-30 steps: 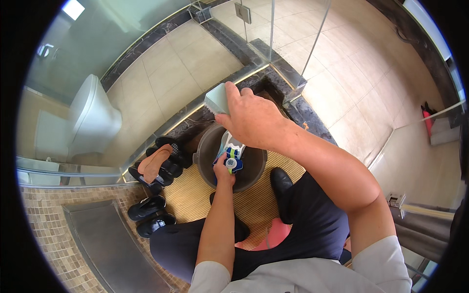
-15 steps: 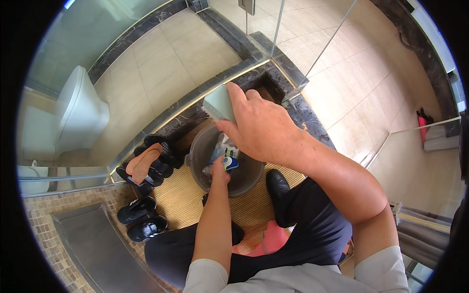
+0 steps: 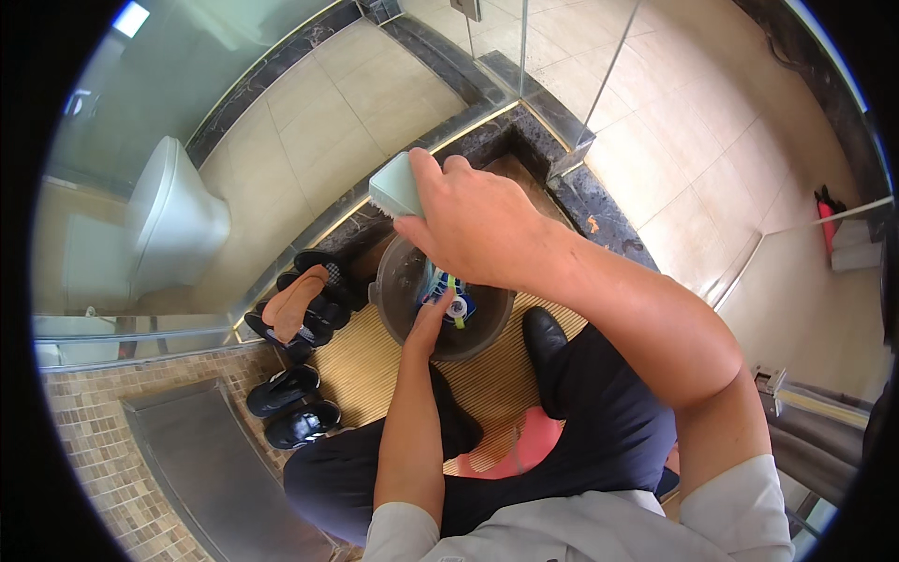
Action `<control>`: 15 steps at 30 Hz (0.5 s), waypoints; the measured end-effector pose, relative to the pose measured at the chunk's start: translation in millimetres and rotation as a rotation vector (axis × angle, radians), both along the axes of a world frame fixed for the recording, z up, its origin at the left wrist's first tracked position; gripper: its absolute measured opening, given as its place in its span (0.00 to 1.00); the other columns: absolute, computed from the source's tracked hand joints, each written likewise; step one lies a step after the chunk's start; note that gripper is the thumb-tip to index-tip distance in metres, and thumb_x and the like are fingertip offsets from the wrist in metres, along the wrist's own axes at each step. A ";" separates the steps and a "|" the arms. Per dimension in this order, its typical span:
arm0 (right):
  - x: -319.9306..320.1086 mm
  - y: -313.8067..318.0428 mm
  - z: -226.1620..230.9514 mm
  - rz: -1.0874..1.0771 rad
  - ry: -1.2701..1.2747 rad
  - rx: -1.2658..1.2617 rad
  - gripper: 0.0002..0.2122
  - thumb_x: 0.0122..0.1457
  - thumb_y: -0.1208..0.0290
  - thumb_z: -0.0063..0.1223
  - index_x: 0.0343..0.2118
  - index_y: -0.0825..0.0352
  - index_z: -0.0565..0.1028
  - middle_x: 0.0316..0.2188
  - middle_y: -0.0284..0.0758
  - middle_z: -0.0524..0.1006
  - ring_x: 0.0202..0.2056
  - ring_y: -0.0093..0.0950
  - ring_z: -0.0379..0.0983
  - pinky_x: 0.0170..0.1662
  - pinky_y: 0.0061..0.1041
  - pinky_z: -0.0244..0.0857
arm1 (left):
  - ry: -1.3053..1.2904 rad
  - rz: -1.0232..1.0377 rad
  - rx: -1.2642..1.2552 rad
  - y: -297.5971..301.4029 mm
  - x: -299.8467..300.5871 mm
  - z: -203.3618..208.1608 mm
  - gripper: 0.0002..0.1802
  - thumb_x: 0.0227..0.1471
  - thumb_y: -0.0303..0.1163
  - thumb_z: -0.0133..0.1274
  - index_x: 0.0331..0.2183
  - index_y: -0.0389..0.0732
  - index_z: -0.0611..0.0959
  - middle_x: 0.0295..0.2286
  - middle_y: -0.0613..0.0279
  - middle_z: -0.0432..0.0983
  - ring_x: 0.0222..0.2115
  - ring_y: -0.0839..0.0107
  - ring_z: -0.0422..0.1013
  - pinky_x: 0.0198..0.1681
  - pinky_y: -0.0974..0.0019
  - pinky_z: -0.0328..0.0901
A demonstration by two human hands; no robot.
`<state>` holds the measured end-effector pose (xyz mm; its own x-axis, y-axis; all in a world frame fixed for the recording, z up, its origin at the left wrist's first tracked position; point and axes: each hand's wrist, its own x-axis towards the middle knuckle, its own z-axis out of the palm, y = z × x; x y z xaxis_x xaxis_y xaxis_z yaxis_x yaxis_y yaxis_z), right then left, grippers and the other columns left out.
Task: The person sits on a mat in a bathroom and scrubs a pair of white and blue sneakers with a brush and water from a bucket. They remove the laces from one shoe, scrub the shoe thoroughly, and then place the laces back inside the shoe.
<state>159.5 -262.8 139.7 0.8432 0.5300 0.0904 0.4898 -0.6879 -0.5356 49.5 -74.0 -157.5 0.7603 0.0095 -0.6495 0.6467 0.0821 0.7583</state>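
My right hand (image 3: 478, 220) is closed around a pale green scrubbing brush (image 3: 395, 184), held level above the bucket's far rim with its white bristles toward the left and down. My left hand (image 3: 429, 323) grips a blue-labelled bottle (image 3: 456, 307) with a round white cap, over the mouth of the grey bucket (image 3: 492, 323). Fingers cover part of the bottle, and whether it is capped tight I cannot tell. The bucket stands on a ribbed straw-coloured mat (image 3: 375, 375) between my knees. My right forearm hides some of its rim.
Dark shoes and a tan insole (image 3: 298, 298) lie left of the bucket, with a pair of black slippers (image 3: 302, 424) nearer me. A dark stone ledge (image 3: 604, 220) and glass panels run beyond it. A white toilet (image 3: 173, 211) stands far left. Pink cloth (image 3: 524, 450) lies between my legs.
The brush has moved up and left with my right hand. My left hand has raised and turned the bottle, so its label shows more. The whole view has shifted slightly.
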 end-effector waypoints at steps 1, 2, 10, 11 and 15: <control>0.6 -0.5 2.3 -0.002 0.027 -0.006 0.28 0.62 0.58 0.57 0.52 0.81 0.64 0.37 0.57 0.76 0.36 0.47 0.81 0.36 0.36 0.77 | -0.072 -0.185 -0.022 4.9 -3.5 2.7 0.38 0.50 0.49 0.64 0.53 0.31 0.76 0.48 0.59 0.77 0.49 0.67 0.70 0.54 0.62 0.61; 1.1 -1.6 4.1 -0.005 0.053 -0.014 0.28 0.62 0.57 0.57 0.51 0.80 0.64 0.38 0.57 0.76 0.37 0.47 0.81 0.37 0.36 0.77 | -0.048 -0.322 0.222 4.4 -3.8 9.6 0.36 0.48 0.47 0.64 0.52 0.33 0.77 0.48 0.56 0.78 0.50 0.63 0.70 0.55 0.60 0.60; -4.4 -6.0 -1.7 -0.035 0.026 0.028 0.25 0.62 0.57 0.56 0.47 0.77 0.65 0.36 0.56 0.77 0.36 0.49 0.80 0.36 0.40 0.76 | -0.105 -0.734 1.389 -22.4 -19.6 8.3 0.14 0.49 0.33 0.57 0.39 0.39 0.83 0.38 0.51 0.82 0.46 0.54 0.75 0.49 0.45 0.63; -5.3 -7.1 -1.2 -0.025 0.033 0.026 0.25 0.62 0.57 0.56 0.47 0.77 0.65 0.36 0.56 0.77 0.36 0.49 0.80 0.36 0.40 0.76 | -0.135 -0.745 1.423 -23.4 -20.6 5.0 0.12 0.50 0.32 0.56 0.37 0.39 0.84 0.36 0.51 0.82 0.44 0.55 0.75 0.48 0.46 0.63; -4.8 -13.9 -0.7 -0.027 0.059 0.016 0.25 0.62 0.57 0.57 0.46 0.77 0.64 0.36 0.56 0.77 0.37 0.48 0.80 0.37 0.40 0.76 | -0.215 -0.806 1.510 -22.2 -16.7 -7.5 0.08 0.51 0.31 0.54 0.32 0.41 0.86 0.33 0.52 0.83 0.40 0.55 0.78 0.43 0.49 0.67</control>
